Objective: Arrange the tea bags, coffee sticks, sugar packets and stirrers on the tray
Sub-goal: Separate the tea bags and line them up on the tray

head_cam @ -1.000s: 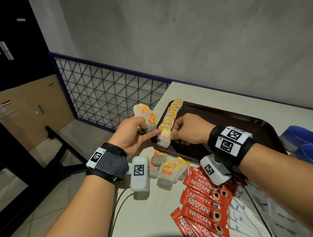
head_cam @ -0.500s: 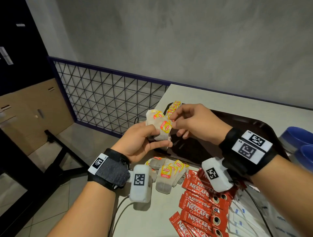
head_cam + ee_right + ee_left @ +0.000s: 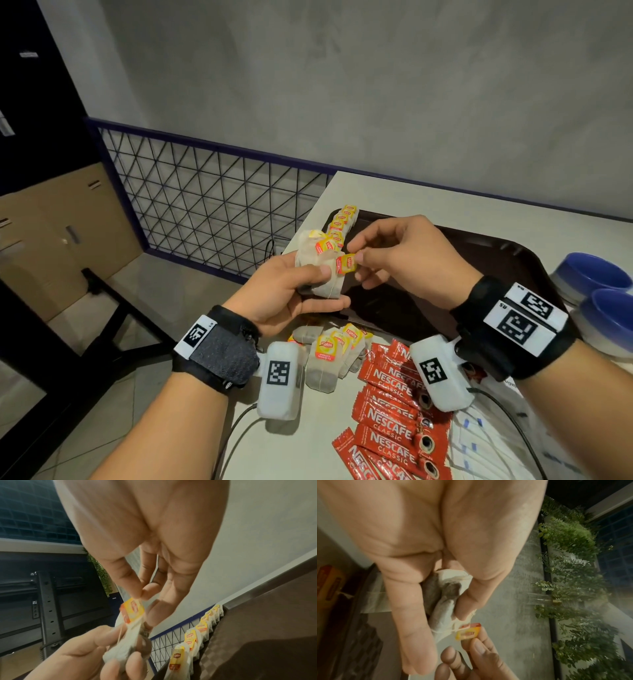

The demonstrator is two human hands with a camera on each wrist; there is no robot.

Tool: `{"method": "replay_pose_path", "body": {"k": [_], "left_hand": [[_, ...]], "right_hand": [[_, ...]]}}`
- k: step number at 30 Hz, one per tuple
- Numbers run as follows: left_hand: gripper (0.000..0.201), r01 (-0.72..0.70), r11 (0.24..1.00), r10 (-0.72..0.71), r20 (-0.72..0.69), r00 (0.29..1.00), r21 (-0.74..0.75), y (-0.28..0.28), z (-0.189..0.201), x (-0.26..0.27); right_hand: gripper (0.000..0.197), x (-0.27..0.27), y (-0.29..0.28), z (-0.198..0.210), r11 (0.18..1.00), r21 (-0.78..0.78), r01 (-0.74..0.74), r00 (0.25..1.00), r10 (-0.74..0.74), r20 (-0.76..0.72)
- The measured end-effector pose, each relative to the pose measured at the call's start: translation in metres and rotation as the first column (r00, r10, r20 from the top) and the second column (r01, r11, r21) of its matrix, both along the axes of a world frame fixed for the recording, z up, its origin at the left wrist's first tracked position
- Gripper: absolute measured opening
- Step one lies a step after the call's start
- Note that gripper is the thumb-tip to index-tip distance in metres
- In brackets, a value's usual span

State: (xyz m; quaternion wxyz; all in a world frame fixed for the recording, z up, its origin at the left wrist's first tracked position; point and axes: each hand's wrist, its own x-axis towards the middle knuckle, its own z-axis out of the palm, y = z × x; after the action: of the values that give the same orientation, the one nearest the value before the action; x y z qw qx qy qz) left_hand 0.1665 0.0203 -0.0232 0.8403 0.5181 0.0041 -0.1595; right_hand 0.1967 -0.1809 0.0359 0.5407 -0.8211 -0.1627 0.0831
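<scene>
- Left hand (image 3: pixel 287 291) grips a bunch of tea bags (image 3: pixel 317 270) above the table edge.
- Right hand (image 3: pixel 407 260) pinches one bag's yellow tag (image 3: pixel 346 263).
- Beneath: loose tea bags (image 3: pixel 330 353), coffee sticks (image 3: pixel 390 411).
- Behind: tray (image 3: pixel 479 253) with a tea-bag row (image 3: pixel 342 222); blue bowls (image 3: pixel 596 291) rightmost.

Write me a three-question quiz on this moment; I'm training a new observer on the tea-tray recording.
1. True or false: the coffee sticks already lie on the tray.
2. What does the right hand pinch?
A. a stirrer
B. a yellow tag
C. a sugar packet
3. Fill in: the left hand holds a bunch of ____.

Key:
1. False; they lie on the table.
2. B
3. tea bags
</scene>
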Motion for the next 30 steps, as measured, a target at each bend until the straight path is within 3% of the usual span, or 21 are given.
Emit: {"method": "replay_pose_path", "body": {"k": [3,7,12,20,25,30], "left_hand": [[0.026,0.017,1.000,-0.017,0.002,1.000,0.005,-0.001,0.000,-0.001],[0.027,-0.002,0.999,0.002,0.014,1.000,-0.052,-0.002,-0.001,0.001],[0.028,-0.001,0.996,0.004,0.034,0.999,-0.084,-0.001,0.000,0.001],[0.029,-0.037,0.998,0.040,0.048,0.998,-0.056,0.000,-0.001,0.002],[0.028,-0.030,0.999,0.031,0.037,0.999,-0.030,0.000,0.000,0.001],[0.041,-0.044,0.998,0.046,0.035,0.998,-0.055,0.000,0.002,0.000]], "right_hand": [[0.011,0.000,0.000,0.001,1.000,0.026,-0.015,1.000,0.015,-0.010],[0.019,0.002,0.003,-0.003,0.995,-0.103,-0.021,0.997,0.028,0.065],[0.028,0.005,0.006,-0.007,0.983,-0.177,-0.047,0.998,0.054,0.036],[0.015,0.002,0.005,0.002,0.999,-0.012,-0.042,0.999,0.042,-0.007],[0.020,0.004,0.009,0.002,0.997,-0.048,-0.064,0.996,0.067,0.058],[0.023,0.009,0.010,0.000,0.997,-0.057,-0.052,0.993,0.058,0.102]]}}
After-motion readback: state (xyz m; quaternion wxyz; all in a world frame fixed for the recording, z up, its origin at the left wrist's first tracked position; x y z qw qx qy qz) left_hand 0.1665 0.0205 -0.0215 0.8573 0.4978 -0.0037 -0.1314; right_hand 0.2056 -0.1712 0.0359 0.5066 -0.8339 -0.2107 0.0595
